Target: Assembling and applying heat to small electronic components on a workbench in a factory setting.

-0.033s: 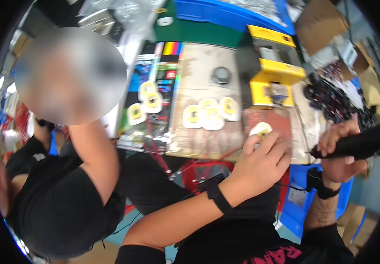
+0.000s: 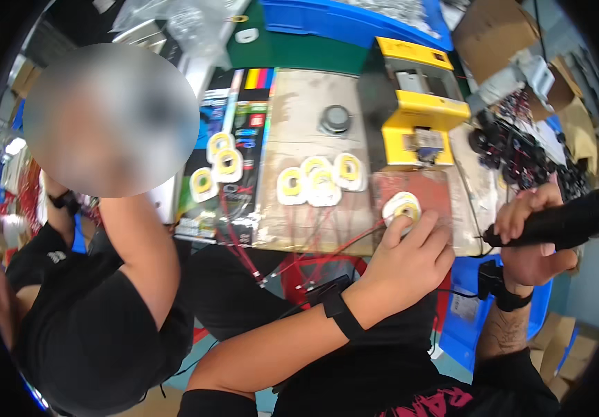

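My left hand (image 2: 410, 260) is closed, with its fingertips pressed on a white rounded part with a yellow ring (image 2: 401, 203). This part lies on a reddish-brown plate (image 2: 431, 187) at the front of the work board. Red wires (image 2: 355, 240) run leftward from beside it. In my right hand (image 2: 532, 215) is a black cylindrical tool (image 2: 560, 226), its thin tip pointing left toward the board. Several similar white-and-yellow parts (image 2: 322, 187) lie together on the board, and others (image 2: 227, 165) sit on a printed colour sheet (image 2: 251, 125) at the left.
Behind the plate stands a yellow and black device (image 2: 424, 111). A round grey piece (image 2: 335, 119) rests on the board (image 2: 299, 90). Black parts with wires (image 2: 521, 149) are heaped at the right. Blue bins (image 2: 355, 21) stand at the back and below right. A co-worker's arm (image 2: 136, 243) is close on the left.
The whole view has shifted slightly, so the things on the table appear a little further left. Both hands keep nearly the same pose, and more of the part under my left fingers shows.
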A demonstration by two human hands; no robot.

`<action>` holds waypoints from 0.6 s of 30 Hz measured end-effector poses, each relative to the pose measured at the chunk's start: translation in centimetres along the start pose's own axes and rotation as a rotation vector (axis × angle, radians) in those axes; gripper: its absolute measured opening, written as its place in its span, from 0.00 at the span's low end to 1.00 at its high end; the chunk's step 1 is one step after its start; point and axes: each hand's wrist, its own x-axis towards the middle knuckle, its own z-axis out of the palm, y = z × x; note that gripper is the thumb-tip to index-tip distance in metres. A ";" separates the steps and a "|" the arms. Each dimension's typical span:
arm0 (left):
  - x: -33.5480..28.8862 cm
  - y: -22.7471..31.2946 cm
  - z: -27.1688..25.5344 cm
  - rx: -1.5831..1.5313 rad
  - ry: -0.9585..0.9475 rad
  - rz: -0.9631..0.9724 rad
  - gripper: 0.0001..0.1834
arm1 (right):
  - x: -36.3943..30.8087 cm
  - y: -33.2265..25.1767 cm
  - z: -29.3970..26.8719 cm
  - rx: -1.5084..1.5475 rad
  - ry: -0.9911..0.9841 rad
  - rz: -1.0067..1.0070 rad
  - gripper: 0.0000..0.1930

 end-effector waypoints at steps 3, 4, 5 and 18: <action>1.2 1.3 2.6 0.072 -0.080 0.096 0.11 | -0.1 -1.7 -0.5 -0.041 0.022 -0.014 0.53; 1.7 1.6 3.0 0.080 -0.104 0.096 0.12 | -0.2 -1.8 -0.8 -0.047 0.031 -0.013 0.53; 2.2 1.6 3.4 0.076 -0.108 0.099 0.12 | -0.3 -1.9 -0.9 -0.041 0.031 -0.012 0.53; 2.7 0.5 4.8 0.134 -0.153 0.206 0.08 | 0.8 -0.4 0.2 0.082 -0.005 0.015 0.54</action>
